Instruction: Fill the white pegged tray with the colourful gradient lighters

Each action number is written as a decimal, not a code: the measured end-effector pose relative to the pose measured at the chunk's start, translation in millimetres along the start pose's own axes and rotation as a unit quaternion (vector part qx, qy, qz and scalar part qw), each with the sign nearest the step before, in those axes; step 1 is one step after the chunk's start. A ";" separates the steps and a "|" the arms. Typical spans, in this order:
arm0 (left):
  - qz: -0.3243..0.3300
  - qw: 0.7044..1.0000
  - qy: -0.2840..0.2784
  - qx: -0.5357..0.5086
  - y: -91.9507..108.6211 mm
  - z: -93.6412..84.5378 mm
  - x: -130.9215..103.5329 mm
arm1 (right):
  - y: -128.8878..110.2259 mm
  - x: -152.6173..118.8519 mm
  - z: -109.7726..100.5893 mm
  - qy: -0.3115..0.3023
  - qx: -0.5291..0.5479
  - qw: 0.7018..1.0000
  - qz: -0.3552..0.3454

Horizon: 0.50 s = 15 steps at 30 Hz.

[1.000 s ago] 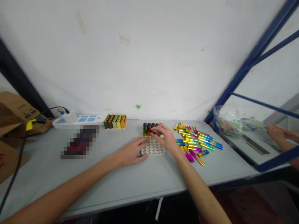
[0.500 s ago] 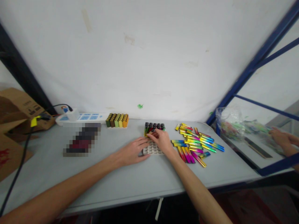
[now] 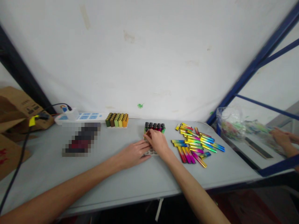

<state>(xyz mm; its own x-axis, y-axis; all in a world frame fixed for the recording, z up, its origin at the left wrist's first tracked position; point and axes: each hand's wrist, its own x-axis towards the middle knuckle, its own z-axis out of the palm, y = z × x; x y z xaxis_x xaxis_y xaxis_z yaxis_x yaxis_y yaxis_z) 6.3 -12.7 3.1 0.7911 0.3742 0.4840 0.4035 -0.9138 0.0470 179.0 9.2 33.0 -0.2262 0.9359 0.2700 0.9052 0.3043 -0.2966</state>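
A white tray of round holes (image 3: 153, 152) lies on the table in front of me, mostly covered by my hands. At its far end stand several upright lighters (image 3: 154, 125) with black tops and shiny coloured bodies. My left hand (image 3: 134, 153) rests at the tray's left edge, fingers stretched out and thumb apart. Over the tray, just before the lighters, my right hand (image 3: 157, 141) has its fingertips pinched together. What they pinch is hidden behind the fingers. Loose shiny metallic-coloured lighter-like pieces (image 3: 193, 141) are strewn to the right of that hand.
A block of gold-topped lighters (image 3: 116, 120) stands at the back left, beside a power strip (image 3: 90, 116). A blurred-out item (image 3: 81, 140) and cardboard (image 3: 17, 105) are further left. Beyond the blue frame (image 3: 243, 76), another person's hand (image 3: 281, 140) is near plastic bags.
My right hand has moved slightly left and covers more of the tray's holes. My left hand stays at the tray's edge. The loose pieces look unchanged.
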 end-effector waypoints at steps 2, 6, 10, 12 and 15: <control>0.001 1.000 0.000 0.001 -0.7 0.6 0.0 | -6.5 -0.3 -0.3 -0.010 -0.038 0.999 0.014; -0.012 1.000 -0.010 0.017 -2.3 2.4 -0.4 | -9.0 0.3 1.7 -0.014 -0.071 0.997 0.015; -0.027 0.999 -0.006 0.017 -2.9 2.3 -1.2 | 1.8 -0.4 -1.4 0.000 -0.032 0.999 -0.015; -0.033 0.999 0.000 0.017 -3.3 2.0 -2.0 | 11.9 -1.3 -7.6 0.027 -0.005 0.999 -0.025; -0.046 0.999 0.001 0.020 -5.0 2.7 -3.6 | 38.3 -2.7 -22.7 0.088 -0.005 0.996 0.008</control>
<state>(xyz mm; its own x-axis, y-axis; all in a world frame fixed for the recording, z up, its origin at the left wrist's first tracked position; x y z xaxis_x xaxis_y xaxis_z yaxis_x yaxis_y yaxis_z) 2.7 -9.1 -1.3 0.7484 0.4566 0.4811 0.4929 -0.8682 0.0572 222.4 14.3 41.8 -0.1457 0.8952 0.4212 0.9121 0.2864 -0.2933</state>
